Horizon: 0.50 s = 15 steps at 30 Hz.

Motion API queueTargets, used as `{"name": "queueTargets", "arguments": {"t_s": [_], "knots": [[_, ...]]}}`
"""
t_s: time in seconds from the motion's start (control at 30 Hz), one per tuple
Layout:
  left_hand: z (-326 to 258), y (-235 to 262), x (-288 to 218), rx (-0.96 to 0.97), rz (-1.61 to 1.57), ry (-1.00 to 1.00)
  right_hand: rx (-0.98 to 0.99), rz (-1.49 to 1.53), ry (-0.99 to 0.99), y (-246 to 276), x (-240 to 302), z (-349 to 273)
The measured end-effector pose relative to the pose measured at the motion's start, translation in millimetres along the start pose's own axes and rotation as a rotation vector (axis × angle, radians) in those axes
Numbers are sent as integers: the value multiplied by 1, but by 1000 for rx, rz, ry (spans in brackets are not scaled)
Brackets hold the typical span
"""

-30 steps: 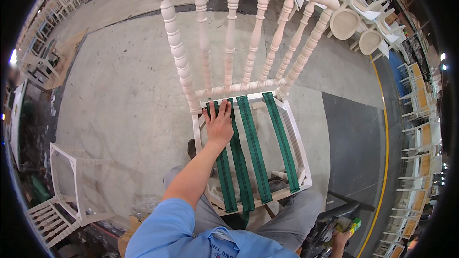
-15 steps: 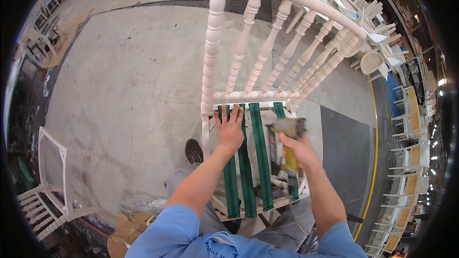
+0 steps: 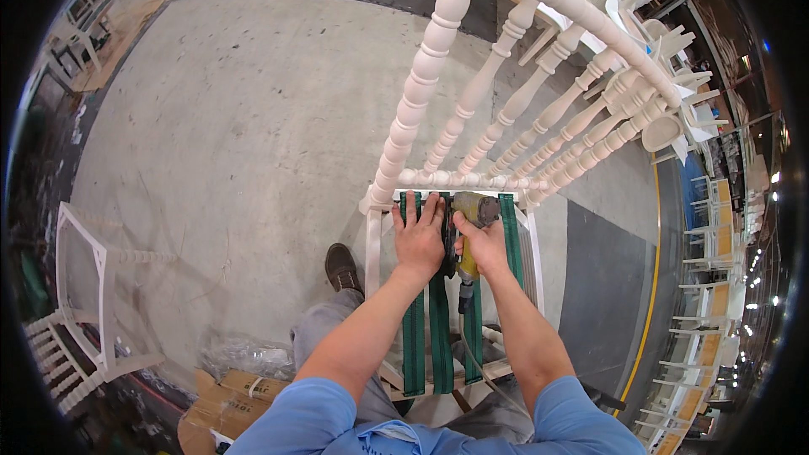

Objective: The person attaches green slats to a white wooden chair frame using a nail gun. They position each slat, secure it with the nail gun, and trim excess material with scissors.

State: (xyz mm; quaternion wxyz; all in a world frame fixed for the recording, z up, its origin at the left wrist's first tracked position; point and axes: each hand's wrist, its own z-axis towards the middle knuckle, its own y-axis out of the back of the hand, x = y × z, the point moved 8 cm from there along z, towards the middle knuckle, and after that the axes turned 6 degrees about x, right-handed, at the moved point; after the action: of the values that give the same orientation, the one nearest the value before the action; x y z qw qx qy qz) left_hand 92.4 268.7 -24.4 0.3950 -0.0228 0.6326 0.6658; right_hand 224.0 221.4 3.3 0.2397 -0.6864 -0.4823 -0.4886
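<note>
Nearest to you, your blue sleeves and grey trousers fill the lower edge, with one dark shoe planted on the concrete floor to the left of the chair.

Your left hand lies flat, fingers spread wide, pressing down on the green webbing straps near the back of the white chair frame. Your right hand is closed around the yellow staple gun, its head set against the webbing just beside your left hand, the two hands almost touching. A thin hose trails from the tool's handle back toward you, over the straps. Four straps run front to back across the open seat frame, side by side, the rightmost one apart from your hands.

Just past your hands stands the chair's back, a row of turned white spindles rising to a curved top rail.

To your lower left lie a crumpled cardboard box and some clear plastic wrap. Further left another white chair frame lies on the floor.

The floor is pale, stained concrete with a darker grey strip and a yellow line on the right. Beyond that, stacked white chairs crowd the far right, and rows of chairs line the right edge under small lights.
</note>
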Motion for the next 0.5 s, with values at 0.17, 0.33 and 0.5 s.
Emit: {"name": "queueTargets", "arguments": {"t_s": [0.17,0.33,0.5], "knots": [[0,0,0,8,-1,9,-21,-60,-13,-5,0,2],[2,-8,2,121,-45,54,9,-50,-6,-8,1,7],[-6,1,4,73,-105,44,12,-67,-51,-4,-5,2]]}}
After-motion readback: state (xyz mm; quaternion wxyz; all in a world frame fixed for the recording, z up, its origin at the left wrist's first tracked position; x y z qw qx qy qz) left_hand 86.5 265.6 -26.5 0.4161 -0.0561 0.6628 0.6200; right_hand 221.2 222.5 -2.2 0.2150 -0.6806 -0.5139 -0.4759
